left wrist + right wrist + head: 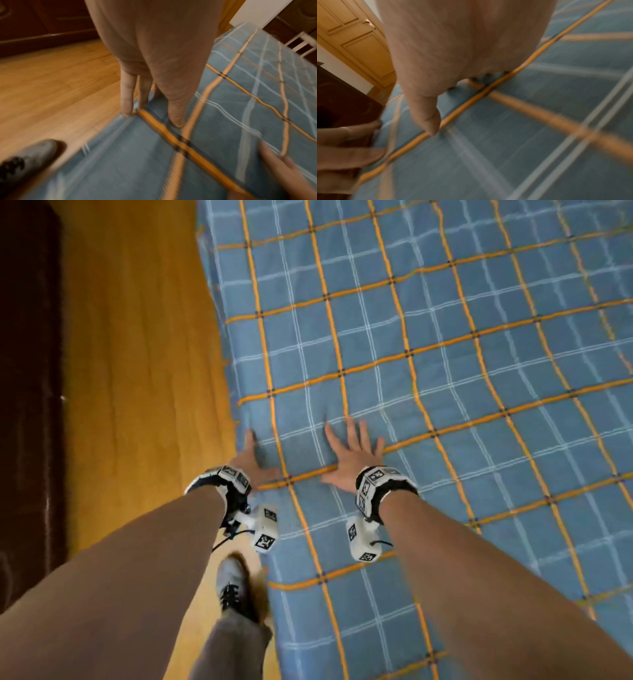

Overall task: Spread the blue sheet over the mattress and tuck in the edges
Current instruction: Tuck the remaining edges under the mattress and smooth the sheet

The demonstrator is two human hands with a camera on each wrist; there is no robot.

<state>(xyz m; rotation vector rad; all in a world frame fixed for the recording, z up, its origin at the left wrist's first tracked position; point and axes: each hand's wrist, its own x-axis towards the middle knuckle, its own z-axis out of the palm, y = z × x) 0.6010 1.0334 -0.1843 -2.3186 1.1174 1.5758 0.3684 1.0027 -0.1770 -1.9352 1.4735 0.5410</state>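
smoothing step: right hand (pixel 352 453) flat, fingers splayed, pressing sheet (pixel 445 354); left hand (pixel 251 457) flat at its left edge, grasping nothing. next: likely tuck that edge under.

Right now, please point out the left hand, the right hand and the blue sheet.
left hand (pixel 251 455): head view, back of the hand.
right hand (pixel 352 453): head view, back of the hand.
blue sheet (pixel 445 364): head view, flat top.

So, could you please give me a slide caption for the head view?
Both hands, left hand and right hand, press flat on the blue sheet near the bed's edge.
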